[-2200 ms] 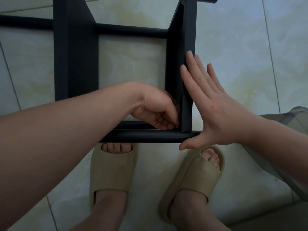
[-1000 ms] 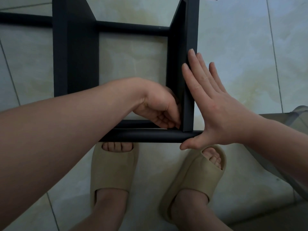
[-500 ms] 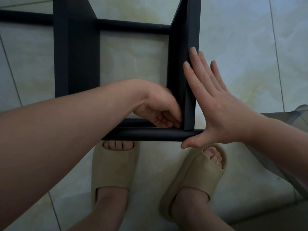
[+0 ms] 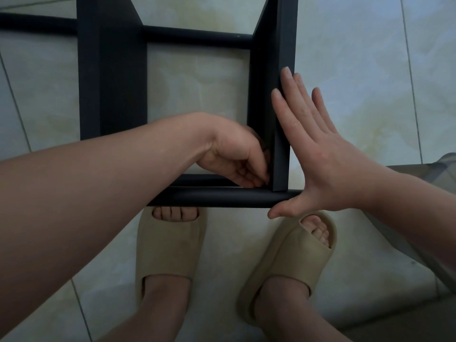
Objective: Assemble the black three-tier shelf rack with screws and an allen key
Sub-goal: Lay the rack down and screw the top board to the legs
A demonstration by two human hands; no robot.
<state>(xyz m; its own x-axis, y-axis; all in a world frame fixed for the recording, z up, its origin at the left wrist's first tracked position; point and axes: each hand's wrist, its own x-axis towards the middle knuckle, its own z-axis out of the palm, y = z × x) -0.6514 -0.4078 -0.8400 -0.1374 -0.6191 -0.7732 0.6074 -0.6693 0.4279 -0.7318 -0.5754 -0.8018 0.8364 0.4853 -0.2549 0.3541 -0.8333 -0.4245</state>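
The black shelf rack (image 4: 112, 77) lies on its side on the tiled floor, its boards standing on edge between round black tubes. My left hand (image 4: 237, 156) reaches inside the frame to the corner where the right board (image 4: 283, 95) meets the near tube (image 4: 212, 197). Its fingers are curled and bunched against that joint, and what they pinch is hidden. My right hand (image 4: 318, 159) presses flat against the outer face of the right board, fingers straight and thumb under the tube's end. No screw or allen key shows.
My two feet in beige slides (image 4: 170, 250) (image 4: 291, 260) stand just in front of the near tube. A far tube (image 4: 197, 39) crosses the frame's back. Pale floor tiles lie on all sides, and grey fabric (image 4: 441, 169) shows at the right edge.
My left hand has shifted slightly at the corner, with its wrist turning a little. My right hand stays flat on the board. The rack has hardly moved.
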